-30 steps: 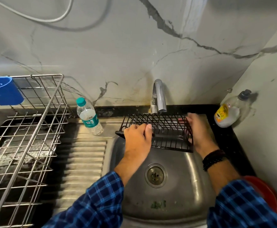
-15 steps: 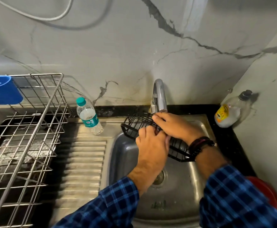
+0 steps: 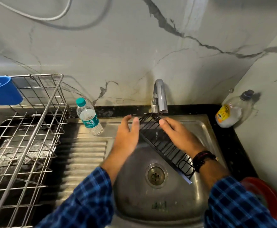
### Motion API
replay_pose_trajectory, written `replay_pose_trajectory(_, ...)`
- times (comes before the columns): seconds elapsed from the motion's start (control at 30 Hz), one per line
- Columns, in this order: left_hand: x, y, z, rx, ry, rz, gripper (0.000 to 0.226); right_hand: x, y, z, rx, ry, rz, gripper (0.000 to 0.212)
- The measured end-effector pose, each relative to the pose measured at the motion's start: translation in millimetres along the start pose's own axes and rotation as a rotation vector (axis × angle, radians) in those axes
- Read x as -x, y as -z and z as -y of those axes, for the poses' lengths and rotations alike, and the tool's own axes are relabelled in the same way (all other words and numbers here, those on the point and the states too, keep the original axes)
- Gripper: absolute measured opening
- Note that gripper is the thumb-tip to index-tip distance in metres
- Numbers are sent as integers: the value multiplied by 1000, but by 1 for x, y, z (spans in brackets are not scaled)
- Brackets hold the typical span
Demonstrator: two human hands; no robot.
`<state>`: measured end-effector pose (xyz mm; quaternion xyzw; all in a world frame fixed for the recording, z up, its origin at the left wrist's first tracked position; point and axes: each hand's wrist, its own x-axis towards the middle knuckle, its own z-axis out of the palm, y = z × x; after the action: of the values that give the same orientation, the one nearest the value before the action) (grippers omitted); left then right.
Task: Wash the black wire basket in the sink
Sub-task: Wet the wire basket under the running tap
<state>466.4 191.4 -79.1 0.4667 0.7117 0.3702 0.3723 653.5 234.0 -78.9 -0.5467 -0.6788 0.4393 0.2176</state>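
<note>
The black wire basket (image 3: 164, 146) sits tilted over the sink (image 3: 205, 129), long axis running diagonally from under the tap (image 3: 160, 97) down toward the person's right wrist. Right hand (image 3: 180, 137) grips its edge; left hand (image 3: 127, 139) hangs open, fingers loose, beside it.

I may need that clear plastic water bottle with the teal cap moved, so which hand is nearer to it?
Left. The left hand is just right of the clear plastic water bottle; the right hand is farther right, beyond the black wire basket.

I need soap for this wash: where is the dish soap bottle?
In the head view, the dish soap bottle lies tilted in the far right corner of the black counter, right of the sink and the tap.
</note>
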Motion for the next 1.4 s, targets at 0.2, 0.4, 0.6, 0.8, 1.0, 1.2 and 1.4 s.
replay_pose_trajectory(0.2, -34, 3, -14, 286, 409, 281, 53, 11, -19, 3, 249, 150, -221, 36)
replay_pose_trajectory(0.4, -16, -22, -10, 447, 212, 58, 53, 11, -23, 8, 519, 129, -613, 40)
replay_pose_trajectory(0.6, -8, -37, 18, 506, 133, 87, 13, -11, -32, 22, 480, 82, -123, 60)
replay_pose_trajectory(0.8, 9, -31, 29, 623, 52, 62, 54, -11, -24, 10, 525, 276, -24, 56)
replay_pose_trajectory(1.0, 4, -14, 36, 622, -9, 43, 55, -20, -9, -41, 344, -273, -310, 66)
replay_pose_trajectory(1.2, 10, -26, 37, 652, -8, 112, 52, -9, -57, 28, 470, 172, -168, 62)
replay_pose_trajectory(1.4, 7, -5, 63, 761, 122, -1, 46, -10, -10, -37, 462, -137, -278, 73)
